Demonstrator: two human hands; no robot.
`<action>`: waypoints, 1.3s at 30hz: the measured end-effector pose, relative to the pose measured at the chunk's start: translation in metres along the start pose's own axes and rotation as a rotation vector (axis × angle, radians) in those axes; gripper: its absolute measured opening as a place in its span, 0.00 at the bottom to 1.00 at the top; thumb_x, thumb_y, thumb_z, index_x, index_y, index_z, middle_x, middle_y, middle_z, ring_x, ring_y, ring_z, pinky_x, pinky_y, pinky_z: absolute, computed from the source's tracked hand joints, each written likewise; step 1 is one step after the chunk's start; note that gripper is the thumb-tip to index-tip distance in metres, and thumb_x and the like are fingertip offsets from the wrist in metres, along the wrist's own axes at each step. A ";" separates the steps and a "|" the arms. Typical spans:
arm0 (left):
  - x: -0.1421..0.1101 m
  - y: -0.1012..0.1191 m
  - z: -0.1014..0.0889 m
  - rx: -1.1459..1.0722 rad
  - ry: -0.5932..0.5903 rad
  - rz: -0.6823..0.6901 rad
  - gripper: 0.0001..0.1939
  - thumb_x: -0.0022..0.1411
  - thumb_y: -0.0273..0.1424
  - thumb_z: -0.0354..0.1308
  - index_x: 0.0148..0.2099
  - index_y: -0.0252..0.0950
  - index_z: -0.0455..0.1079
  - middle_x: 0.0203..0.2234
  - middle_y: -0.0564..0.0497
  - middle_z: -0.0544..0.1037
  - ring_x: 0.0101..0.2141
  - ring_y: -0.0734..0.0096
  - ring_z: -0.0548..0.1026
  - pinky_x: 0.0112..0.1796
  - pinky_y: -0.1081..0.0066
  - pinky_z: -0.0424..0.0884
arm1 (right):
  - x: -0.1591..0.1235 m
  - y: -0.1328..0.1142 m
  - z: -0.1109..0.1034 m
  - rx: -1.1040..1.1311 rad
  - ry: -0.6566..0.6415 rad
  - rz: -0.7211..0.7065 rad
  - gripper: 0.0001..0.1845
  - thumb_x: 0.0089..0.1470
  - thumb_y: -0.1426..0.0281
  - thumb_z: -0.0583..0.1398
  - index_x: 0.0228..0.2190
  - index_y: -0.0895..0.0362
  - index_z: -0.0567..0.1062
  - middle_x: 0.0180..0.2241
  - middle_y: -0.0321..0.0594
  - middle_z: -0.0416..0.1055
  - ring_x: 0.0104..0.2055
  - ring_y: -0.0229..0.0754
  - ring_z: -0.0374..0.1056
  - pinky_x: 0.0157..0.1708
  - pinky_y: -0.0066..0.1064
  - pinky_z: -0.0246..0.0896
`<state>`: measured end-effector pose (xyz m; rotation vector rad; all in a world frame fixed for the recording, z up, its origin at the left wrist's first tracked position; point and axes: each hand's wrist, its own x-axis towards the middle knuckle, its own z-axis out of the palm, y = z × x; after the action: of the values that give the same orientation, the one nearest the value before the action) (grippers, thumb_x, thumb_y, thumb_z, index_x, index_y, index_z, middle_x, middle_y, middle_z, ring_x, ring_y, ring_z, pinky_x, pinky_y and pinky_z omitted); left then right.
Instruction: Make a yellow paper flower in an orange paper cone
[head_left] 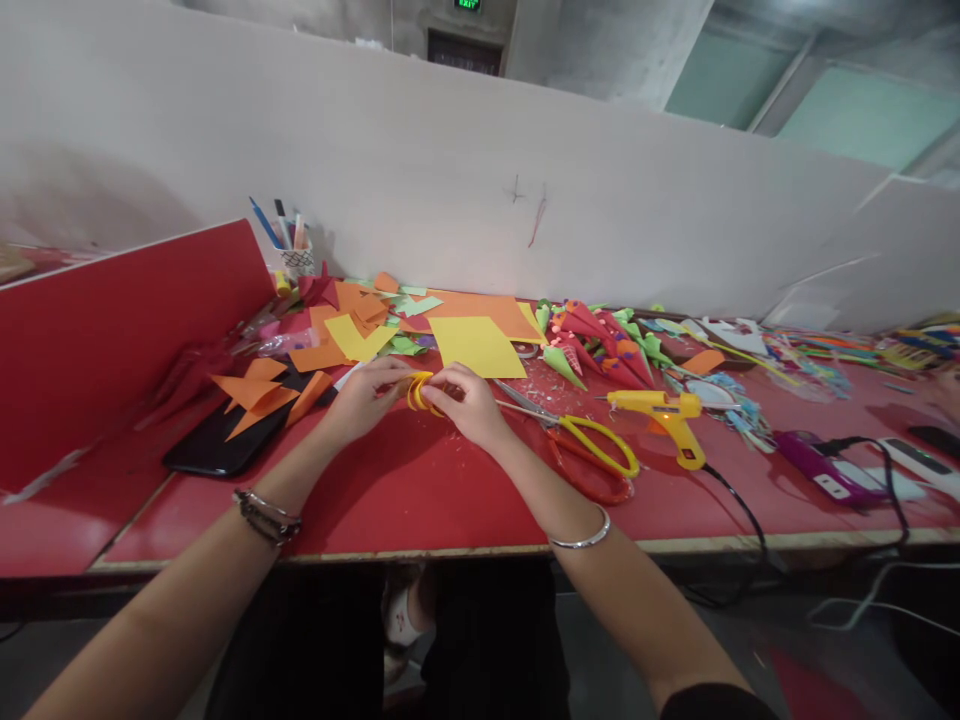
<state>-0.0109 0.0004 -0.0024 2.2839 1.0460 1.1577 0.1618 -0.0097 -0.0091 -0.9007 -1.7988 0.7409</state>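
Between my two hands is a small curled strip of yellow-orange paper (417,392), bent into loops just above the red table. My left hand (369,398) pinches its left side, and the fingertips of my right hand (466,402) close on its right side. Right behind them lies a yellow paper sheet (480,347) on a larger orange sheet (495,308). To the right of my right hand rest scissors with yellow and red handles (600,445) and a yellow glue gun (664,408). Whether the curled strip is one piece or more, I cannot tell.
Orange paper pieces (256,392) lie over a black phone (214,445) at left. A pen cup (297,260) stands behind. Colourful paper cones (600,340) are heaped at back right. A purple power strip (829,470) with cords sits farther right. A white partition (420,180) borders the back.
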 end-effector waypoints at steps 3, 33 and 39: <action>0.000 0.002 0.000 0.014 0.009 0.007 0.11 0.58 0.33 0.50 0.38 0.35 0.72 0.31 0.48 0.72 0.31 0.71 0.70 0.32 0.73 0.66 | 0.000 0.002 0.000 -0.006 0.001 0.007 0.07 0.47 0.65 0.58 0.26 0.56 0.71 0.27 0.33 0.63 0.26 0.33 0.59 0.26 0.26 0.56; 0.000 0.006 -0.004 0.006 -0.022 -0.142 0.15 0.57 0.38 0.49 0.32 0.33 0.70 0.25 0.51 0.72 0.26 0.73 0.67 0.28 0.75 0.63 | 0.000 0.000 -0.003 0.054 0.163 0.012 0.07 0.50 0.66 0.54 0.33 0.54 0.64 0.27 0.33 0.58 0.24 0.32 0.55 0.25 0.24 0.56; 0.000 0.006 -0.004 -0.270 -0.056 -0.246 0.16 0.54 0.39 0.53 0.41 0.33 0.69 0.31 0.50 0.74 0.25 0.75 0.70 0.28 0.75 0.67 | 0.000 -0.001 -0.001 0.086 0.028 -0.013 0.09 0.49 0.71 0.52 0.36 0.53 0.65 0.35 0.36 0.64 0.29 0.34 0.61 0.31 0.27 0.59</action>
<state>-0.0112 -0.0031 0.0035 1.9095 1.0451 1.0573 0.1630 -0.0100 -0.0083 -0.8381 -1.7332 0.7882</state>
